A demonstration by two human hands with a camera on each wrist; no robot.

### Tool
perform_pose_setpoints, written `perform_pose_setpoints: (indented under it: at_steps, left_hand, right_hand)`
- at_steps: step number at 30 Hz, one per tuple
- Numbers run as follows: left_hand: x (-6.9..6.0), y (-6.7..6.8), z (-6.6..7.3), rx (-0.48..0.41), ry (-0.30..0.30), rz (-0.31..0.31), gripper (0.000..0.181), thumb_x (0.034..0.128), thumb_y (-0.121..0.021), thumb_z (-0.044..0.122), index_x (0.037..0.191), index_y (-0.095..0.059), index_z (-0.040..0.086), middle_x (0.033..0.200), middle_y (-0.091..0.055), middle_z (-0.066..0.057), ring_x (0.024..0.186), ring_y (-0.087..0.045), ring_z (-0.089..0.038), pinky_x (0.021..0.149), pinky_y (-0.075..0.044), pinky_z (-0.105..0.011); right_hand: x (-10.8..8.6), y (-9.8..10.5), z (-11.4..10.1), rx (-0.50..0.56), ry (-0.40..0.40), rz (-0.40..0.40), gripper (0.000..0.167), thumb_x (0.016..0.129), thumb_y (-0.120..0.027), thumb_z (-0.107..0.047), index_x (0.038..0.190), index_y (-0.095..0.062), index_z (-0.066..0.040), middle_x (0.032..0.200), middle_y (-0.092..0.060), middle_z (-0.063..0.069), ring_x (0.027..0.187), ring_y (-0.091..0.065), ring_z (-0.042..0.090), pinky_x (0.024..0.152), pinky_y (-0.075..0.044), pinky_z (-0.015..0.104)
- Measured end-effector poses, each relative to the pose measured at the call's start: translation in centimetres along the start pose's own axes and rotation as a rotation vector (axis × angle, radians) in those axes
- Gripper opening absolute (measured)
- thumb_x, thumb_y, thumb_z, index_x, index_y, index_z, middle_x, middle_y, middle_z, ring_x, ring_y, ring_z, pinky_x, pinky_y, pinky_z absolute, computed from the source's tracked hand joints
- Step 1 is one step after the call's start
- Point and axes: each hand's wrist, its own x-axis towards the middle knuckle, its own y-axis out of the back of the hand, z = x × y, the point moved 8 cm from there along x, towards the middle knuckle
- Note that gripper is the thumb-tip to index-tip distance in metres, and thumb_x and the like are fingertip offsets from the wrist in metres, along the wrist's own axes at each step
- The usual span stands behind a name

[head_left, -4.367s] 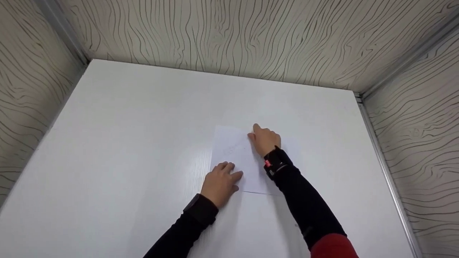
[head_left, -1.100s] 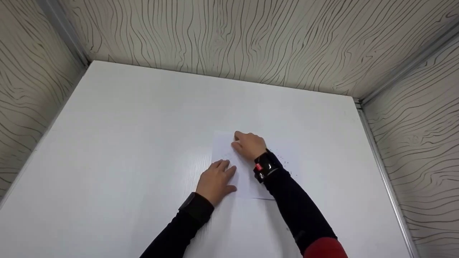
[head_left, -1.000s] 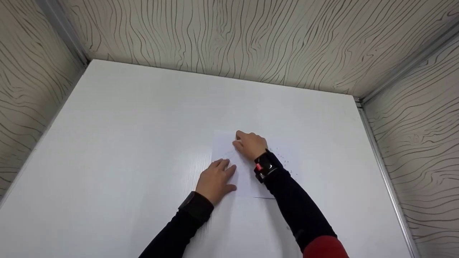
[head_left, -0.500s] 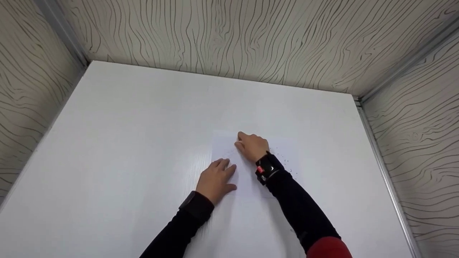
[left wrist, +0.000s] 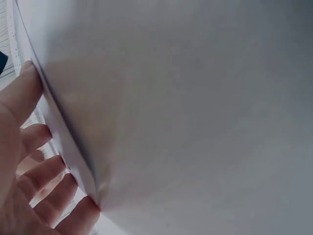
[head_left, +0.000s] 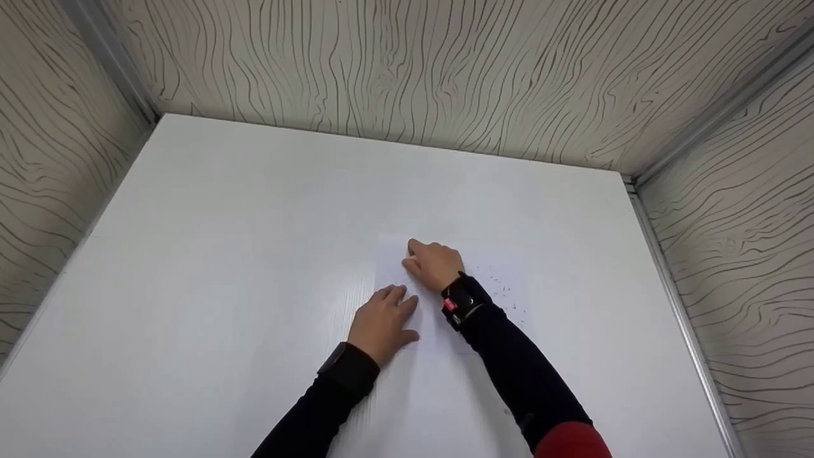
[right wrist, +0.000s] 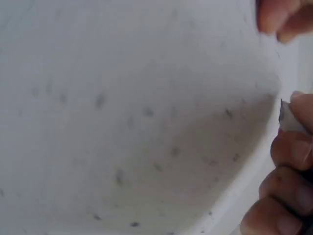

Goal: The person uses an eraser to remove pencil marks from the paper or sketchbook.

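A white sheet of paper (head_left: pixel 391 257) lies on the white table. My left hand (head_left: pixel 381 324) rests on its left part with the fingers spread; in the left wrist view its fingertips (left wrist: pixel 80 215) touch the sheet. Just beyond it, my right hand (head_left: pixel 434 264) pinches a small whitish-grey eraser (right wrist: pixel 291 119) against the sheet's upper left area. Fingers and thumb hide most of the eraser in the head view. Dark eraser crumbs (head_left: pixel 499 283) lie scattered over the right side of the paper, and blurred crumbs (right wrist: pixel 148 112) also show in the right wrist view.
The white tabletop (head_left: pixel 241 242) spreads around the paper. Wood-patterned panels (head_left: pixel 381 70) stand behind it and at both sides. A metal edge strip (head_left: pixel 683 318) runs along the right side.
My right hand has moved left across the paper, still pinching the eraser, with small shifts back and forth. Dark crumbs now show to its right. My left hand has shifted slightly left, its fingers more spread.
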Motion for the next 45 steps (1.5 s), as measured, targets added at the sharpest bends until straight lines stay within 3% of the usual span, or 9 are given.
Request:
perform_pose_setpoints:
  at_steps: [7, 14, 20, 24, 27, 31, 38, 45]
  left_hand:
    - [0.0, -0.3, 0.6, 0.01, -0.003, -0.003, 0.058, 0.0785, -0.076, 0.048, 0.127, -0.065, 0.018, 0.131, -0.063, -0.007, 0.123, -0.057, -0.025, 0.099, -0.052, -0.033]
    - [0.0, -0.9, 0.6, 0.005, 0.006, -0.028, 0.058, 0.0809, -0.075, 0.046, 0.129, -0.063, 0.016, 0.134, -0.061, -0.009, 0.126, -0.057, -0.027, 0.103, -0.049, -0.037]
    - [0.3, -1.0, 0.2, -0.055, 0.043, -0.032, 0.053, 0.0859, -0.072, 0.04, 0.129, -0.063, 0.012, 0.136, -0.059, -0.011, 0.128, -0.055, -0.028, 0.105, -0.048, -0.042]
    - [0.0, -0.1, -0.2, -0.159, 0.052, -0.001, 0.043, 0.0883, -0.07, 0.031, 0.125, -0.066, 0.009, 0.135, -0.061, -0.01, 0.126, -0.057, -0.026, 0.104, -0.048, -0.04]
    - [-0.7, 0.6, -1.0, -0.184, 0.06, 0.038, 0.038, 0.087, -0.072, 0.026, 0.121, -0.068, 0.009, 0.13, -0.064, -0.009, 0.121, -0.06, -0.026, 0.102, -0.05, -0.037]
    - [-1.7, 0.7, -1.7, -0.151, 0.039, 0.067, 0.036, 0.0844, -0.075, 0.024, 0.116, -0.07, 0.009, 0.123, -0.067, -0.009, 0.116, -0.063, -0.025, 0.099, -0.052, -0.037]
    - [-2.6, 0.1, -1.5, -0.092, -0.02, 0.083, 0.045, 0.0828, -0.076, 0.028, 0.123, -0.066, 0.009, 0.128, -0.065, -0.009, 0.12, -0.061, -0.024, 0.101, -0.05, -0.036]
    - [-2.3, 0.3, -0.8, -0.006, -0.012, 0.071, 0.045, 0.0821, -0.077, 0.031, 0.123, -0.067, 0.013, 0.128, -0.065, -0.007, 0.119, -0.061, -0.023, 0.101, -0.05, -0.034]
  right_hand:
    - [0.1, 0.9, 4.1, -0.016, -0.185, 0.087, 0.025, 0.099, -0.055, -0.037, 0.099, -0.058, -0.012, 0.079, -0.067, 0.013, 0.07, -0.064, 0.03, 0.062, -0.052, 0.043]
    - [-0.4, 1.6, 6.3, -0.016, -0.225, 0.129, 0.025, 0.1, -0.054, -0.033, 0.098, -0.057, -0.008, 0.074, -0.066, 0.013, 0.063, -0.06, 0.027, 0.056, -0.049, 0.041]
    - [-0.7, 1.6, 5.2, 0.075, -0.159, 0.116, 0.031, 0.101, -0.051, -0.038, 0.103, -0.058, -0.007, 0.076, -0.068, 0.013, 0.066, -0.062, 0.026, 0.058, -0.05, 0.04]
    - [-1.1, 1.3, 4.7, 0.118, -0.142, 0.1, 0.03, 0.1, -0.052, -0.038, 0.101, -0.059, -0.009, 0.075, -0.067, 0.012, 0.065, -0.06, 0.024, 0.059, -0.049, 0.04]
    - [-1.5, 1.2, 4.4, 0.134, -0.139, 0.101, 0.028, 0.1, -0.053, -0.037, 0.1, -0.059, -0.01, 0.072, -0.064, 0.01, 0.063, -0.056, 0.022, 0.058, -0.047, 0.037]
    - [-2.0, 0.7, 3.4, 0.134, -0.118, 0.081, 0.024, 0.1, -0.054, -0.035, 0.102, -0.058, -0.011, 0.067, -0.06, 0.006, 0.059, -0.053, 0.02, 0.055, -0.043, 0.034]
    - [-2.6, -1.4, 0.1, 0.106, -0.038, 0.009, 0.021, 0.1, -0.053, -0.032, 0.105, -0.056, -0.013, 0.067, -0.057, 0.005, 0.059, -0.055, 0.022, 0.054, -0.045, 0.034]
    - [-2.9, -1.6, -0.4, -0.031, -0.008, 0.078, 0.017, 0.099, -0.054, -0.031, 0.104, -0.055, -0.015, 0.063, -0.057, 0.006, 0.053, -0.051, 0.021, 0.047, -0.04, 0.033]
